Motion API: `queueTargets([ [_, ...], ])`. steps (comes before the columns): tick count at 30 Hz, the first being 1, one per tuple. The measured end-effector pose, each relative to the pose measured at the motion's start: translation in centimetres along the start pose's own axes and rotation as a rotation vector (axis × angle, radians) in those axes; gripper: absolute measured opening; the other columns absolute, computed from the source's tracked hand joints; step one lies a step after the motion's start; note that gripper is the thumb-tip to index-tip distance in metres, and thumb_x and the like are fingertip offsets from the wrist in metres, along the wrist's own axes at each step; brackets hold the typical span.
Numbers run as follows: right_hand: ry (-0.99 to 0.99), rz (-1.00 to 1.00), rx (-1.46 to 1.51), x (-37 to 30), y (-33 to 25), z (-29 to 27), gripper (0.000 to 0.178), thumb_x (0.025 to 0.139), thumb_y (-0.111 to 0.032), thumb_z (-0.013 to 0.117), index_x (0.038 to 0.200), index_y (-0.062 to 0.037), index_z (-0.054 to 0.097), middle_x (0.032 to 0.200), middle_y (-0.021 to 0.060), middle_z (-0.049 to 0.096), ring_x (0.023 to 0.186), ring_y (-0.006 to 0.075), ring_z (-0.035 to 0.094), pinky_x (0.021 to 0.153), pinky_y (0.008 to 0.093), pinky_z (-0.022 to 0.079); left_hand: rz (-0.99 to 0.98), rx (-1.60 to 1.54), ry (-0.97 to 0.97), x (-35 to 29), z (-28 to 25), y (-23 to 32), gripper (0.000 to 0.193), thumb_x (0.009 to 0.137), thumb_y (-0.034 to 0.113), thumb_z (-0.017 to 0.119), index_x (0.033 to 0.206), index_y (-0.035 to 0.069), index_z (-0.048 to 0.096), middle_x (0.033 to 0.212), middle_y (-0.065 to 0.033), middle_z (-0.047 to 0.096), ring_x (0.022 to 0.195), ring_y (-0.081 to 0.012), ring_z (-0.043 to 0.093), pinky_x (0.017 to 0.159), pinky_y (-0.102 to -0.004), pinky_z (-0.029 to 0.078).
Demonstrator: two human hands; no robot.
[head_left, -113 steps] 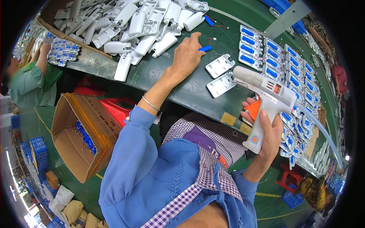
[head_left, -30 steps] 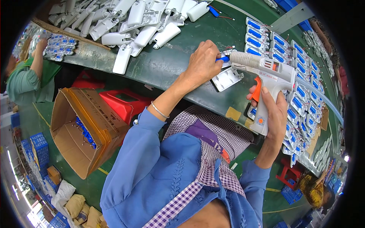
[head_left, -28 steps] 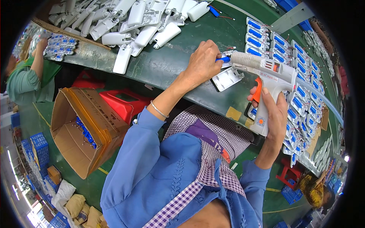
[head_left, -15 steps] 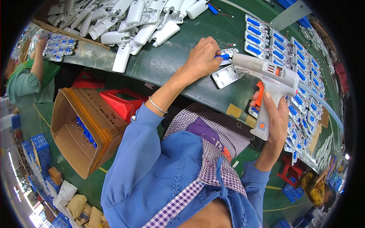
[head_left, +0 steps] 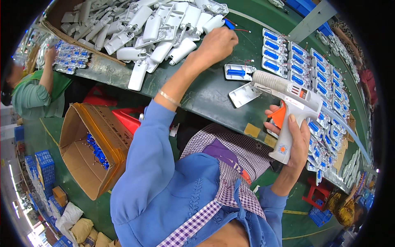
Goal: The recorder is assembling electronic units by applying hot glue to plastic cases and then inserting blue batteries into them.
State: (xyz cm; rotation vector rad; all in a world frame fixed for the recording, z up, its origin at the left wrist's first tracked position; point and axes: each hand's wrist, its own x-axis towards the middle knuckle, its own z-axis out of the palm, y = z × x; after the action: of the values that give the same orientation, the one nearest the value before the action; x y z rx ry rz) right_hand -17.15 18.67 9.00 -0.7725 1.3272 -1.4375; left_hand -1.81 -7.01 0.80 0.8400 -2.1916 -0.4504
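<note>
My left hand (head_left: pixel 218 44) is over the far side of the table with its fingers curled and their tips hidden. A blue battery (head_left: pixel 229 24) with thin wires lies right at its knuckles; whether I grip it I cannot tell. My right hand (head_left: pixel 298 138) is wrapped around the handle of a white glue gun (head_left: pixel 294 99) with an orange trigger (head_left: pixel 279 116). The gun's nozzle end points left, close to a white plastic shell (head_left: pixel 228 77) with a blue battery (head_left: pixel 236 72) inside. Nearer to me lies a second white shell half (head_left: pixel 243 94), its inside up.
A heap of white shells (head_left: pixel 152 29) fills the far left. Rows of shells with blue batteries (head_left: pixel 298 66) cover the right. A carton (head_left: pixel 82 164) with blue batteries stands at lower left. A grey post (head_left: pixel 308 24) rises behind the table. Another person (head_left: pixel 37 88) works at left.
My left hand has let go of the battery in the shell and moved away to the far side. The gun's trigger now stands further out, with my right fingers straighter.
</note>
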Motion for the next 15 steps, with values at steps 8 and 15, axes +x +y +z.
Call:
queueTargets([
  [8, 0.040, -0.001, 0.040, -1.0, -0.1, 0.3, 0.038, 0.095, -0.013, 0.047, 0.125, 0.0110, 0.043, 0.111, 0.0266, 0.059, 0.099, 0.0338, 0.064, 0.077, 0.0407, 0.059, 0.350, 0.684, -0.155, 6.3, 4.9, -5.2, 0.014, 0.080, 0.010, 0.056, 0.084, 0.001, 0.066, 0.103, -0.0150, 0.058, 0.104, -0.0313, 0.055, 0.080, -0.0404, 0.051],
  [15, 0.059, -0.020, 0.055, -1.1, -0.3, 0.2, 0.040, 0.095, -0.013, 0.047, 0.126, 0.0111, 0.042, 0.110, 0.0269, 0.060, 0.098, 0.0340, 0.064, 0.076, 0.0395, 0.059, -0.324, -0.517, 0.138, 9.0, 4.3, -5.5, 0.020, 0.083, 0.018, 0.068, 0.092, 0.000, 0.069, 0.092, -0.0112, 0.062, 0.085, -0.0200, 0.061, 0.075, -0.0364, 0.053],
])
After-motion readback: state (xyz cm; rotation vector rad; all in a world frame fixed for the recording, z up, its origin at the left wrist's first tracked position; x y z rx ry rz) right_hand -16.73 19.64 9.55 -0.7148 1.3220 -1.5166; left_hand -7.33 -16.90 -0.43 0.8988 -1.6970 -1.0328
